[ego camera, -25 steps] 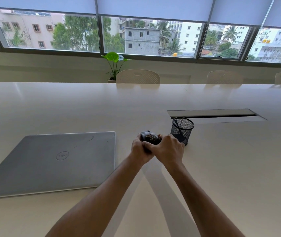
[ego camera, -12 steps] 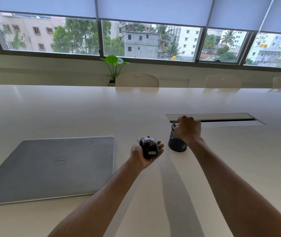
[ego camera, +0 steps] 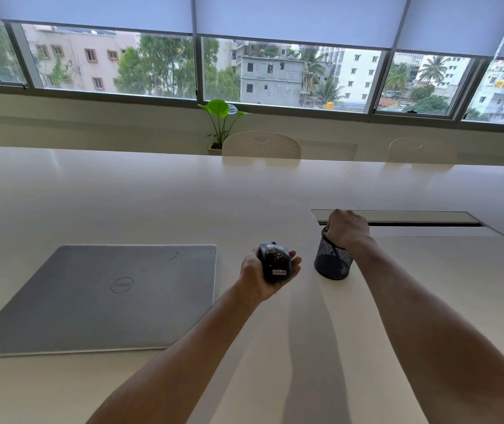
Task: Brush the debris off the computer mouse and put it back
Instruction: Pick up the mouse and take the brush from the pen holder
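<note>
A dark grey computer mouse with brown crumbs of debris on its back lies in my left hand, which grips it from below, just above the table. To its right stands a black mesh pen cup. My right hand is over the cup's rim, fingers curled down into its mouth; what they hold inside is hidden.
A shut silver laptop lies on the white table left of the mouse. A cable slot is set into the table behind the cup. Chairs and a potted plant stand at the far edge, under the windows.
My right hand left the mouse and moved right to the pen cup, where it now dips into the mouth. My left hand drew the mouse slightly nearer and keeps holding it.
</note>
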